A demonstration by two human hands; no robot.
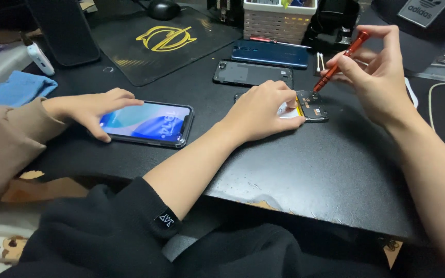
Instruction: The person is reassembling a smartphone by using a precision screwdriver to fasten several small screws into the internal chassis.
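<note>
Your left hand (261,110) pressed flat on the opened phone (312,105) while your right hand (377,72) pinched the red screwdriver (340,61) in a far-right screw; next likely needed steady, upright turning.

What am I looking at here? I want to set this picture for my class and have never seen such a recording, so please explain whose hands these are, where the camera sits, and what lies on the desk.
There is one picture, taken by a camera worn on a person's head, looking down at their own bare hands; no machine is involved. The left hand presses down on an opened phone with its insides showing. The right hand holds a red screwdriver, its tip on that phone. All this lies on a black desk. Behind are a black phone back cover, a blue phone back, a dark mat with a yellow emblem and a white basket. On the left, another person's hand in a tan sleeve touches a lit phone. A blue cloth lies further left.
</note>
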